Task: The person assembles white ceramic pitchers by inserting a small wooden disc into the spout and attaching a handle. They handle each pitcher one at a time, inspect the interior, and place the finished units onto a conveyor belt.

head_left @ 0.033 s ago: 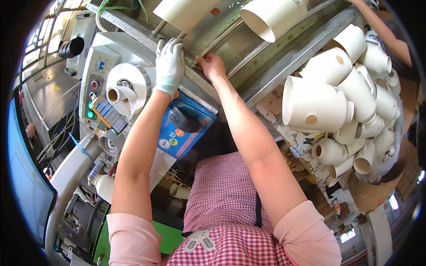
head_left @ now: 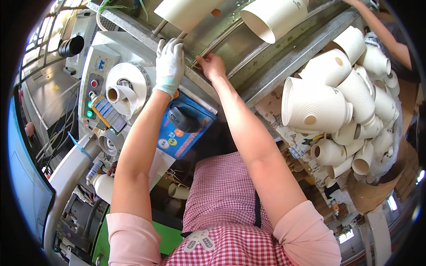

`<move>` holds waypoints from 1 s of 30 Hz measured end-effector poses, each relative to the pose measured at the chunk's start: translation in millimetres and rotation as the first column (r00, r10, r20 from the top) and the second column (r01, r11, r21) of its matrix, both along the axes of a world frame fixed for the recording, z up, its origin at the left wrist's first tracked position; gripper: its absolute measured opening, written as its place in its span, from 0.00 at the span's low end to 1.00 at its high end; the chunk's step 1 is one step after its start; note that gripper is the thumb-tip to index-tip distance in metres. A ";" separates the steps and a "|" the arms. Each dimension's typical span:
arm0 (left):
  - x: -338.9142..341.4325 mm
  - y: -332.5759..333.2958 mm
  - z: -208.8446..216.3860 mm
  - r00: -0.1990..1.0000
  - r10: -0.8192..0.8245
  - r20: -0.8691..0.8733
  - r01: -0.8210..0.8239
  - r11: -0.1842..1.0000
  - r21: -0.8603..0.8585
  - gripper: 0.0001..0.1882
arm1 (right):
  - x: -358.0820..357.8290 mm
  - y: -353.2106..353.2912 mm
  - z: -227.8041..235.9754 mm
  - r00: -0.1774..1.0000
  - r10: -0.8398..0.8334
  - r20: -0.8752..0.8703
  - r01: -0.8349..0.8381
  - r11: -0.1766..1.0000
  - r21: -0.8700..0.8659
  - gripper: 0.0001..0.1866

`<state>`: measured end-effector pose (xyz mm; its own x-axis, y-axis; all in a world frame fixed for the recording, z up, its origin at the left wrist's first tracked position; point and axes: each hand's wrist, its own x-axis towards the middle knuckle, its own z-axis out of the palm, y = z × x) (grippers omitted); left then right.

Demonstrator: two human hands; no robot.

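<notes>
Probably stiff silver metal rod (head_left: 222, 40): grasp its end at grey metal trough's (head_left: 128, 27) edge; right hand (head_left: 213, 67) curled, white-gloved left hand (head_left: 170, 63) extended, grips unclear.

The left hand (head_left: 170, 62), covered by a white glove, is laid at the near edge of a metal trough (head_left: 306, 56), while the bare right hand (head_left: 212, 67) is placed just beside it on the right, its fingers bent at the near end of a metal rod (head_left: 222, 38). Two off-white hollow cylinders (head_left: 277, 18) are held above the trough's floor at the far side. To the left, a white paper roll (head_left: 141, 82) is mounted on a machine, and to the right, ribbed off-white hollow pieces (head_left: 313, 104) are heaped together.
</notes>
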<state>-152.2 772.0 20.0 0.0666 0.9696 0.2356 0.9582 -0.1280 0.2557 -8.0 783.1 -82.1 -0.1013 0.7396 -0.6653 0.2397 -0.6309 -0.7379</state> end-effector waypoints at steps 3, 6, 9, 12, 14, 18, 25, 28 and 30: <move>0.2 -0.4 0.8 1.000 0.007 0.004 -0.007 1.000 -0.007 0.11 | 0.5 1.4 0.4 0.999 0.028 0.045 -0.029 0.999 0.022 0.13; 0.6 -0.8 -0.6 1.000 0.014 -0.001 -0.014 1.000 -0.014 0.11 | 0.2 0.6 -5.8 0.999 0.024 0.045 -0.025 0.999 0.039 0.14; 0.6 -1.1 -2.6 1.000 0.022 0.000 -0.022 1.000 -0.007 0.12 | -1.3 0.6 -14.4 1.000 -0.005 -0.003 0.005 1.000 -0.012 0.19; -0.2 -1.8 -5.6 1.000 0.021 0.004 -0.021 1.000 -0.001 0.13 | -2.6 0.3 -20.0 0.999 0.004 0.039 -0.004 1.000 0.009 0.19; -0.6 -2.1 -6.6 0.999 0.040 0.004 -0.040 0.999 -0.016 0.13 | -2.3 0.5 -20.2 0.992 0.076 0.101 -0.080 0.996 0.042 0.19; -0.5 -1.8 -6.4 0.999 0.047 0.008 -0.047 0.998 -0.042 0.12 | -0.3 0.1 -16.9 0.999 -0.002 -0.041 0.001 1.000 -0.024 0.19; 1.8 -1.1 -6.0 0.998 0.066 0.016 -0.065 0.996 -0.057 0.12 | 2.5 -1.1 -22.0 0.995 -0.017 -0.100 0.015 1.000 -0.018 0.18; 1.6 -1.0 -6.6 0.997 0.069 0.021 -0.067 0.995 -0.068 0.12 | 2.1 0.9 -24.0 0.998 -0.030 -0.060 0.027 0.999 -0.038 0.20; 1.6 -1.2 -6.6 0.997 0.073 0.021 -0.071 0.994 -0.078 0.13 | 1.7 1.9 -22.9 0.989 -0.095 -0.113 0.101 0.994 0.050 0.22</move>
